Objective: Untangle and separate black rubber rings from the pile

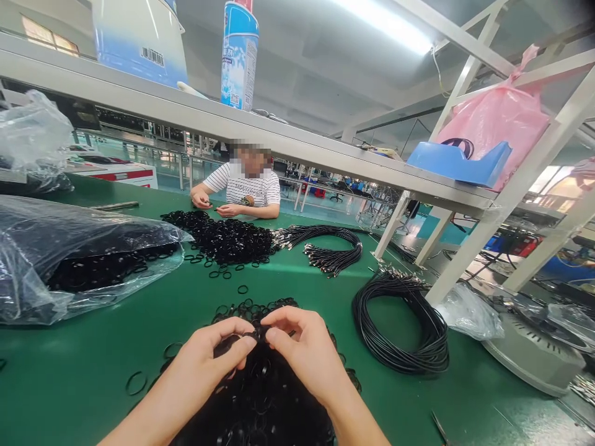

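Both my hands are raised over a big pile of black rings (264,402) on the green tabletop. With thumb and forefinger, my left hand (225,350) pinches a small black ring (251,335); dark rings also show inside its curled fingers. Close beside it, my right hand (300,341) is closed too, thumb against forefinger, its tips almost meeting the left ones. Something small and dark sits at those fingertips, but its shape is too unclear to name. A few loose rings (136,383) lie left of the pile.
A clear plastic bag (28,266) of black rings lies at left. Across the table, a person (251,189) handles small parts behind another ring heap (227,238). Coiled black cables (400,359) lie at right, near shelf posts and tweezers-like metal tips (439,427). A shelf (297,139) spans overhead.
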{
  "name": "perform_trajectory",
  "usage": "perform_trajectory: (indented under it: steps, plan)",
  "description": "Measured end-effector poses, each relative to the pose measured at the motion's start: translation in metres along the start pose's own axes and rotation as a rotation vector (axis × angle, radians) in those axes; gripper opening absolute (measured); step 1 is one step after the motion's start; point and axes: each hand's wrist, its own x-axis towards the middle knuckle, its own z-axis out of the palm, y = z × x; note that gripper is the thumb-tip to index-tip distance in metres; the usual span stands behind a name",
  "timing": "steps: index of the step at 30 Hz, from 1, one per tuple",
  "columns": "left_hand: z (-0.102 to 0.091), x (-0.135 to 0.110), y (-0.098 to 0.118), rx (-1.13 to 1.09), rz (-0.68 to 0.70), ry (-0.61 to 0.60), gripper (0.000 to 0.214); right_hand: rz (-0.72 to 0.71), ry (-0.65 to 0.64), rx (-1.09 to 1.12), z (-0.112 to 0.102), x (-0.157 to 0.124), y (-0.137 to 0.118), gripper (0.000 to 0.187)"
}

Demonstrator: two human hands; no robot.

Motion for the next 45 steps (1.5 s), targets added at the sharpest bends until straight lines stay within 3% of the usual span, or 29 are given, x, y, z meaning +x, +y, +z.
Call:
perform_trajectory:
  steps: [7,18,25,28,31,35,40,45]
  plan:
    - [0.001,-0.001,0.004,-0.137,-0.009,0.014,0.025,-0.18,0.104,-0.151,0.005,-0.005,-0.006,0.024]
    - [-0.002,0.002,0.002,-0.251,-0.07,0.049,0.024,0.032,0.18,0.103,-0.005,0.007,0.009,0.015]
    - [-0.001,-0.001,0.01,-0.267,-0.127,-0.001,0.03,-0.127,0.058,-0.256,-0.017,0.002,-0.003,0.035]
    - [0.0,-0.003,0.013,-0.263,-0.108,-0.04,0.036,-0.149,0.013,-0.224,-0.007,-0.005,-0.011,0.022]
    - [0.001,-0.003,0.015,-0.257,-0.068,-0.067,0.038,-0.147,-0.035,-0.106,0.008,-0.009,-0.012,0.022]
    - [0.002,-0.001,0.007,-0.271,-0.08,-0.082,0.037,-0.112,0.005,0.083,0.016,-0.007,-0.006,0.016]
    - [-0.001,0.004,-0.009,-0.207,-0.07,-0.142,0.047,-0.141,0.072,-0.021,0.006,-0.005,-0.009,0.023]
    - [0.0,0.013,-0.017,-0.024,0.132,-0.099,0.045,-0.242,-0.064,-0.102,0.017,-0.011,-0.014,0.025]
